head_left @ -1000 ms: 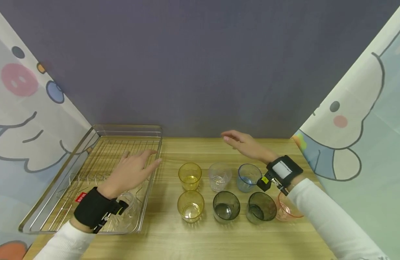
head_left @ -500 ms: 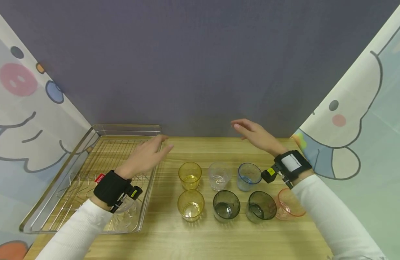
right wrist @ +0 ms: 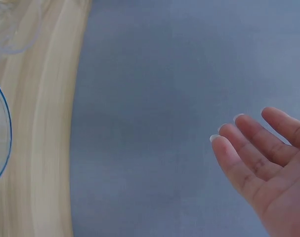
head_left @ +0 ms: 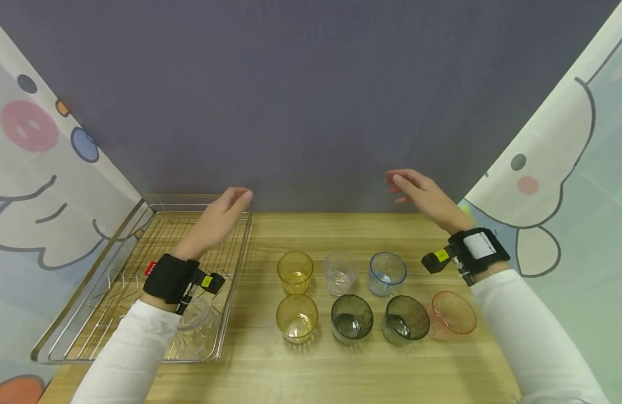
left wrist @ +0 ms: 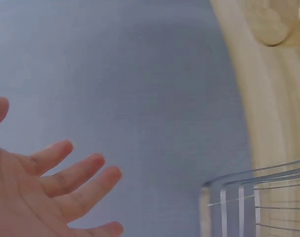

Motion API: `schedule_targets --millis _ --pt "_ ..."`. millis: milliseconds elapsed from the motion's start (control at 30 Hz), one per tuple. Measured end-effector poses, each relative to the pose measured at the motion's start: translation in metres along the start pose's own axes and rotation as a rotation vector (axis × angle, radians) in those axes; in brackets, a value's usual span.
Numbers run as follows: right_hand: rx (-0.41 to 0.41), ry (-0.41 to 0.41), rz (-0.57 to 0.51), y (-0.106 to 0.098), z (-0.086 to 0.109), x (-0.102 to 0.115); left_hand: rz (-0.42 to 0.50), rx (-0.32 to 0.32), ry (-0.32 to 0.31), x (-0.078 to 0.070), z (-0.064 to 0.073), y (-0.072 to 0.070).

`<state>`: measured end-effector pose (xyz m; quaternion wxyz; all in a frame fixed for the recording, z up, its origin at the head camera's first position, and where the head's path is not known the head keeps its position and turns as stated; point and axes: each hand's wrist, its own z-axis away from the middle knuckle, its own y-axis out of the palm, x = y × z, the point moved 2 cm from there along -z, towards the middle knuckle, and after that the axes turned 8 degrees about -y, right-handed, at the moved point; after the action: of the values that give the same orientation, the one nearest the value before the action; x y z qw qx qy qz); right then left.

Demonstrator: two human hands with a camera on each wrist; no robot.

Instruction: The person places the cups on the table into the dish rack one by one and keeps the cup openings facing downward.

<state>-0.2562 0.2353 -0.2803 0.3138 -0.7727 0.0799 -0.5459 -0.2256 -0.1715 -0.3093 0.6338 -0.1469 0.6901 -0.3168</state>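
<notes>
My left hand hovers over the wire drying rack, its fingers loosely spread and nothing in them, as the left wrist view confirms. To the right, my right hand is raised above the back of the table with relaxed, empty fingers. Between the arms stand two rows of glass tumblers. The back row has a yellow glass, a clear glass and a blue-rimmed glass. In front are another yellow glass, two grey glasses, one left of the other, and a pink glass.
A clear glass sits in the rack's near right corner, partly behind the left wrist. A red tag hangs on the rack's wires. A grey wall closes off the back of the wooden table, with patterned cloth on both sides.
My right hand has moved right and up, uncovering the pink glass. My left hand has risen toward the back of the rack, after swinging right and partly back. The glasses have stayed put.
</notes>
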Motion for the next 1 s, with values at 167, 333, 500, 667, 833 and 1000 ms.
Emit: schedule_targets --millis 167,333,500,667,833,1000 --pt "-0.005 0.019 0.063 -0.010 0.004 -0.002 0.005 0.003 -0.028 0.009 -0.003 0.005" --pt "0.021 0.042 0.123 -0.017 0.009 -0.006 0.051 -0.027 -0.043 0.010 -0.004 0.000" --pt "0.087 0.089 0.169 -0.024 0.016 -0.006 0.069 -0.029 -0.043 0.011 -0.005 -0.010" --pt "0.145 0.107 0.223 -0.028 0.021 -0.004 0.000 -0.007 0.000 0.015 -0.010 -0.010" --pt "0.193 0.126 0.311 -0.029 0.025 -0.007 -0.087 0.005 0.016 0.017 -0.014 -0.004" --pt "0.267 0.145 0.373 -0.030 0.032 -0.011 -0.223 0.015 0.055 0.009 -0.020 0.001"
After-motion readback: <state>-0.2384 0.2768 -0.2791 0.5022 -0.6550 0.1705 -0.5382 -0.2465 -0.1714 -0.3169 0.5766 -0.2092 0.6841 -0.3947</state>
